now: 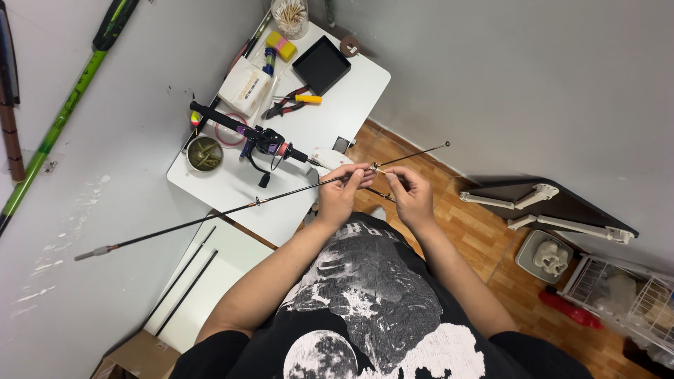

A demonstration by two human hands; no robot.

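Both hands (375, 193) pinch rod (267, 201) beyond table edge (232, 226).

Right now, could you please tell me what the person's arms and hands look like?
Both arms are bare from the short black sleeves down. The left hand and right hand wear no gloves; no rings or watch are visible. The black T-shirt has a white moon print.

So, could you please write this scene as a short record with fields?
left hand: left hand pinches the thin dark rod blank
right hand: right hand pinches the rod at a small guide ring
rod: lies slanted across the view, tip to the right
table: white table with a rod handle with reel, pliers, black tray
floor: wooden floor
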